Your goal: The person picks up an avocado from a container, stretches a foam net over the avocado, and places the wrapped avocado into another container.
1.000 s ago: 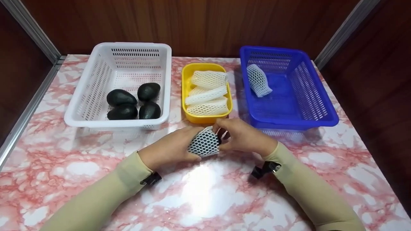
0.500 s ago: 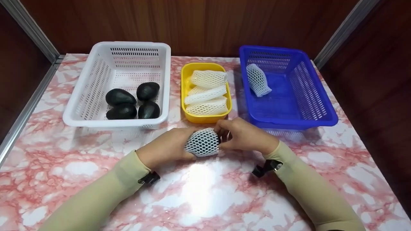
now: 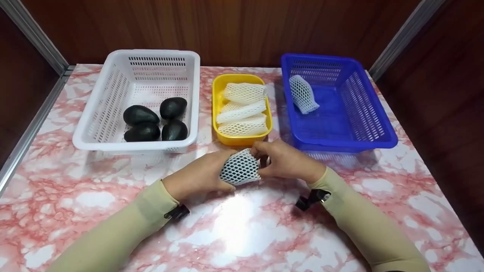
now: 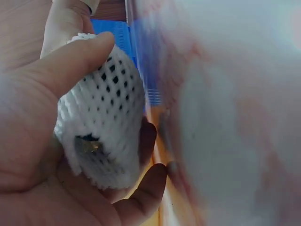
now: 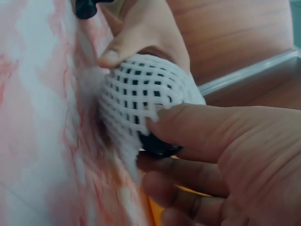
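Note:
My left hand (image 3: 202, 172) holds a dark avocado (image 5: 160, 145) wrapped in a white foam net sleeve (image 3: 241, 168), just in front of the yellow tub (image 3: 244, 141). Thumb and fingers curl round the wrapped fruit in the left wrist view, where the stem end shows through the sleeve's opening. At the other end my right hand (image 3: 285, 160) pinches the sleeve's rim between thumb and fingers. The right wrist view shows bare dark skin of the avocado beside that thumb. More white foam net sleeves (image 3: 245, 93) lie flat inside the tub.
A white basket (image 3: 136, 146) at the left holds several bare avocados (image 3: 141, 115). At the right stands a blue basket (image 3: 346, 144) with one netted avocado (image 3: 303, 94) against its left wall. Wooden panels (image 3: 242, 34) close off the back and sides of the marbled table (image 3: 151, 241).
The wrapped avocado has tilted slightly back and forth in my left hand. The sleeve's rim reaches a little farther over the avocado's right end, where my right hand tugs it.

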`<action>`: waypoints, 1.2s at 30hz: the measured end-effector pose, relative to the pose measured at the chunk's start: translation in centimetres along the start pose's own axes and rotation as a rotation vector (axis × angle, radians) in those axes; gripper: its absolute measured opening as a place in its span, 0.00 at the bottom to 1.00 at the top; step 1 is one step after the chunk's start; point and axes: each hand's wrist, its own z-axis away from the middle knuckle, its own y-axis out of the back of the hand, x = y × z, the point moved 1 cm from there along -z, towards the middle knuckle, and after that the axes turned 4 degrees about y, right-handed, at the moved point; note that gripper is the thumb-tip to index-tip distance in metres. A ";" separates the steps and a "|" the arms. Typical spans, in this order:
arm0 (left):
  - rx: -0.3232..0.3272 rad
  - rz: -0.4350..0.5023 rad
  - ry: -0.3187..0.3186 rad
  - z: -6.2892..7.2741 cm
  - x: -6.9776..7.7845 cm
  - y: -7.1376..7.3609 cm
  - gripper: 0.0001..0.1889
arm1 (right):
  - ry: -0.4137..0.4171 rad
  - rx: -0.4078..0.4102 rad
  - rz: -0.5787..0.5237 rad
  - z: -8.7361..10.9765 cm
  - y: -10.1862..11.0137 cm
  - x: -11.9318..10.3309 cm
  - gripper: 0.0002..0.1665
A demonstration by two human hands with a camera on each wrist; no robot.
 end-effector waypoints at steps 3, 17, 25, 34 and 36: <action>-0.013 -0.080 0.022 0.1 0.1 0.3 0.51 | -0.026 -0.037 0.025 0.0 0.3 0.2 0.18; 0.003 -0.119 0.023 0.5 -0.1 0.6 0.41 | 0.049 0.006 0.046 0.3 0.9 0.6 0.13; 0.042 -0.027 0.002 0.3 0.2 0.1 0.45 | 0.052 0.058 0.047 0.4 0.9 0.4 0.13; -0.005 0.031 -0.021 0.2 0.3 -0.3 0.52 | -0.007 -0.038 0.015 0.2 0.7 0.4 0.12; -0.018 0.038 -0.008 0.2 0.3 -0.1 0.52 | -0.001 -0.052 0.055 0.3 0.8 0.4 0.12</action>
